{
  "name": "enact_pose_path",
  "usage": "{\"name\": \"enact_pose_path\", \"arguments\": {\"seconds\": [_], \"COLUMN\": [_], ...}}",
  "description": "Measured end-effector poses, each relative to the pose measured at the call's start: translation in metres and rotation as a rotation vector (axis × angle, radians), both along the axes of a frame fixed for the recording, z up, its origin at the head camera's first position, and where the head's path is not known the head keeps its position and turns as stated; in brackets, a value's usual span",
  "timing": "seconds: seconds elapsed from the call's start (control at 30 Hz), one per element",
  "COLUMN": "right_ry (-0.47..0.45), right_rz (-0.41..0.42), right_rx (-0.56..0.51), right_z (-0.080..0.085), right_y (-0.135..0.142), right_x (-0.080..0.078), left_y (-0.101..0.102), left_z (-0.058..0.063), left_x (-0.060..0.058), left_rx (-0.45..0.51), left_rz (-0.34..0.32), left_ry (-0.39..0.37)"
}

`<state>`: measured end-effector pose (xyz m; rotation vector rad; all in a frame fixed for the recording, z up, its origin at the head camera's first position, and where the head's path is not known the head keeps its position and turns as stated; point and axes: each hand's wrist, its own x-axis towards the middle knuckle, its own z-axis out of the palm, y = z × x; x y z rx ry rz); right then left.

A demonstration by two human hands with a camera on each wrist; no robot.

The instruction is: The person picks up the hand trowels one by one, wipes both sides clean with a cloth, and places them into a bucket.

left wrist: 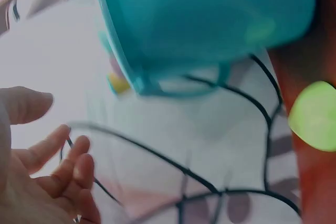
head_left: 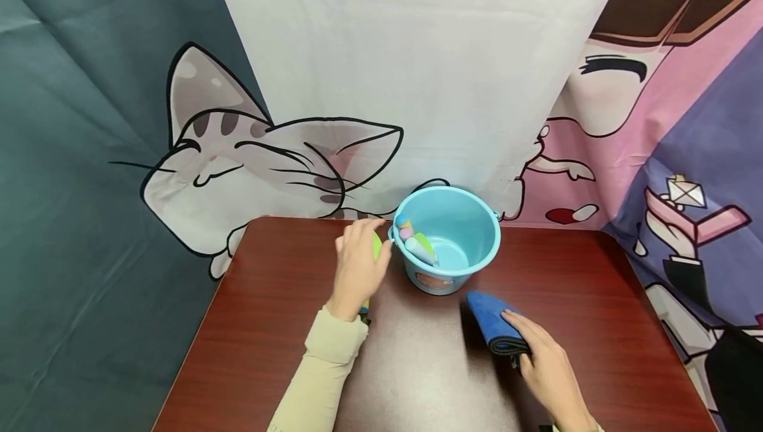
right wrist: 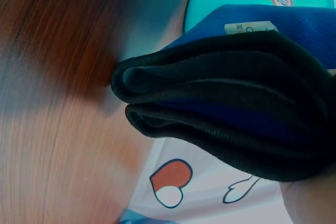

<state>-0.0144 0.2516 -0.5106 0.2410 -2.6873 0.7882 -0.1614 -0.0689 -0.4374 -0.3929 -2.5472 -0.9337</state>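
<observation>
A light-blue bucket [head_left: 471, 226] stands upright near the back edge of the table. Inside it, against its left wall, lie a pale blue piece [head_left: 420, 251] and other small coloured pieces. My left hand [head_left: 359, 266] hovers just left of the rim, its fingers loosely bent and holding nothing. Beneath that hand, a bright green thing [left wrist: 316, 116] is on the table, mostly hidden from the head view. At the front right, my right hand [head_left: 551, 369] grips a folded blue cloth [head_left: 495, 316] with black edging. Its stacked folds and a small pale label [right wrist: 251, 27] face the right wrist camera.
The brown table [head_left: 274, 326] ends at a printed curtain [head_left: 429, 74] right behind the bucket. A dark object [head_left: 736, 379] is at the far right edge of the head view. The bucket's handle [left wrist: 184, 88] hangs at its side.
</observation>
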Motion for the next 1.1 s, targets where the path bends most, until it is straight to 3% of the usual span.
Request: {"name": "enact_pose_path", "arguments": {"seconds": [0.13,0.27,0.5,0.7,0.93,1.1], "right_ry": [0.005,0.012,0.02,0.025,0.03,0.034], "right_rz": [-0.002,-0.002,0.001,0.004,0.01,0.01], "right_rx": [-0.011,-0.017,-0.015,-0.014,-0.02,-0.024], "right_z": [0.0,0.001,0.001,0.0,0.001,0.002], "right_y": [0.0,0.0,0.001,0.001,0.0,-0.001], "right_x": [0.0,0.0,-0.001,0.0,0.0,0.0], "left_y": [-0.026,-0.044,-0.056,-0.057,-0.055,-0.054], "left_z": [-0.016,-0.04,-0.081,-0.106,-0.121,-0.124], "left_x": [0.002,0.004,0.01,0.012,0.012,0.011], "left_rx": [0.044,0.075,0.146,0.219,0.401,0.323], "left_rz": [0.124,0.192,0.221,0.21,0.168,0.168], "left_ry": [-0.138,-0.273,-0.521,-0.708,-0.812,-0.792]}}
